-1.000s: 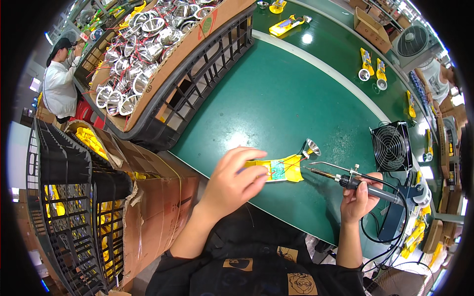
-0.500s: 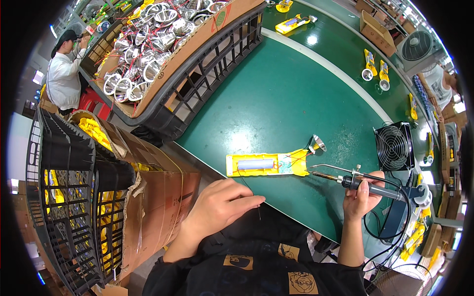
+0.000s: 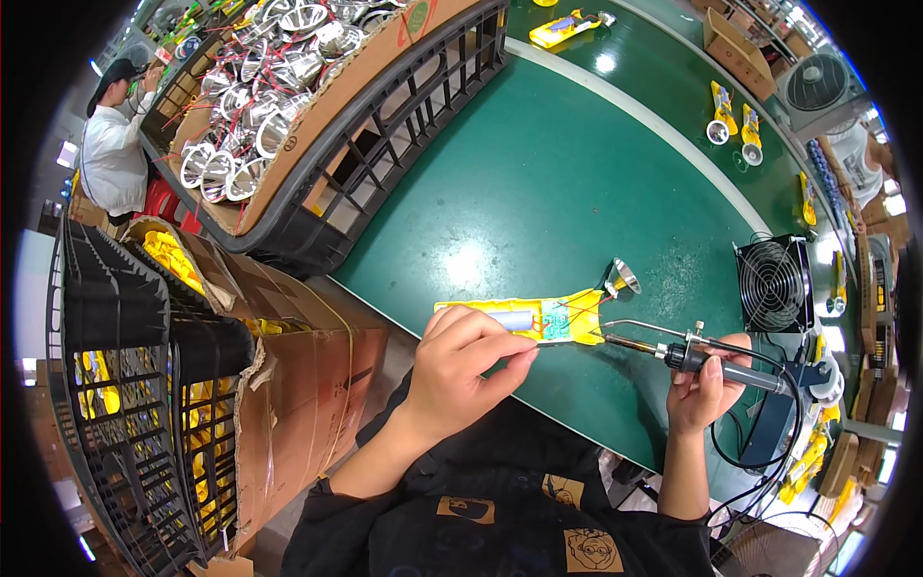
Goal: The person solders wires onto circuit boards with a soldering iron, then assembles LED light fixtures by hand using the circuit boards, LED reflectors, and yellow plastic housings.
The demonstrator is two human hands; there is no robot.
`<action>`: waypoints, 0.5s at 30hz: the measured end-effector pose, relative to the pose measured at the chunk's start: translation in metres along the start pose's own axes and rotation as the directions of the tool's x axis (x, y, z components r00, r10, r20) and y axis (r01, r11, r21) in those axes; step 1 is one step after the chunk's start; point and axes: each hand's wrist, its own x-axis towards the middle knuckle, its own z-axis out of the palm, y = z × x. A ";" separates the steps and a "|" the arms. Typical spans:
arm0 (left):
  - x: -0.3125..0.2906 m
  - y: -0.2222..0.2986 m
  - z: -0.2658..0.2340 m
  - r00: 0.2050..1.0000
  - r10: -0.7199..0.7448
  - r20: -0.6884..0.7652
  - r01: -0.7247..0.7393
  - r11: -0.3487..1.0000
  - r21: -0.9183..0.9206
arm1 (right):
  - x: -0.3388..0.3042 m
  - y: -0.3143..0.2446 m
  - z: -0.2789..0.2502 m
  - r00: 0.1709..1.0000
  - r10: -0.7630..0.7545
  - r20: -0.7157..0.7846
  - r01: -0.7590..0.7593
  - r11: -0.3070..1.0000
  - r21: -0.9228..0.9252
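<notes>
A yellow flashlight housing lies on the green table, holding a blue-grey cylindrical battery and a small green circuit board. Red wires run from the board to a silver reflector cup beside its wide end. My left hand covers the housing's left end, thumb and forefinger pinched at its near edge; the thin black wire seen in them earlier is now hidden. My right hand grips a soldering iron fitted with a curved metal feed tube, its tip close to the housing's right end.
A black crate with a carton of reflectors stands at the upper left. Another crate and a carton are on the left. A small black fan sits at the right. Flashlight parts lie along the far strip; people work nearby.
My left hand has moved up and right, from below the housing onto its left end, still pinched. The right hand and soldering iron have stayed nearly in place.
</notes>
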 end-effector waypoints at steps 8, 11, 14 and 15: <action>0.008 0.000 0.003 0.992 -0.040 0.118 0.013 0.976 0.218 | -0.006 0.004 0.008 0.994 0.080 0.068 -0.069 0.986 -0.150; 0.013 0.000 0.003 0.984 -0.063 0.165 0.021 0.969 0.245 | -0.007 0.006 0.008 0.993 0.088 0.080 -0.072 0.981 -0.179; 0.017 0.001 0.003 0.980 -0.071 0.187 0.020 0.965 0.263 | -0.006 0.007 0.009 0.994 0.085 0.071 -0.077 0.990 -0.114; 0.019 0.001 0.002 0.979 -0.075 0.191 0.022 0.965 0.261 | -0.005 0.006 0.010 0.991 0.104 0.083 -0.094 0.989 -0.117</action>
